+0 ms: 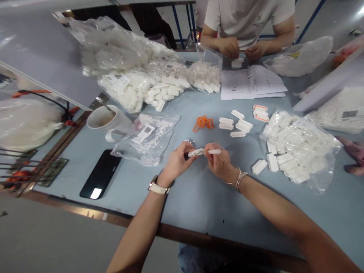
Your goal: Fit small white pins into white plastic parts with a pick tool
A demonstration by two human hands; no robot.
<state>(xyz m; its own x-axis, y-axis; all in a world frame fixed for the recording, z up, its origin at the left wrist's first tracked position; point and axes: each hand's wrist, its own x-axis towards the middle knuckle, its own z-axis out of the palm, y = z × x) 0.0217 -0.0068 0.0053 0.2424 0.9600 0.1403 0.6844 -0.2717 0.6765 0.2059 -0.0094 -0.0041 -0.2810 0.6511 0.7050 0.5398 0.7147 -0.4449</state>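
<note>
Near the middle of the table, my left hand (179, 161) pinches a small white plastic piece (195, 152) with a row of dark spots along it. My right hand (220, 163) is closed around a thin tool with a white handle (214, 151). The tool's narrow dark tip meets the right end of the piece; its exact kind is unclear. Just beyond my left fingertips lie tiny white parts (189, 141). Farther back is a small heap of orange frames (203, 123), with several white plastic cases (238, 134) to its right, two (260, 112) showing orange edging.
Bags of white parts (142, 91) pile up at the back left; another bag (301, 144) spills cases on the right. A small-parts bag (150, 136), mug (109, 119) and phone (101, 174) lie left. Papers (250, 83) are before a co-worker (250, 22) handling white pieces.
</note>
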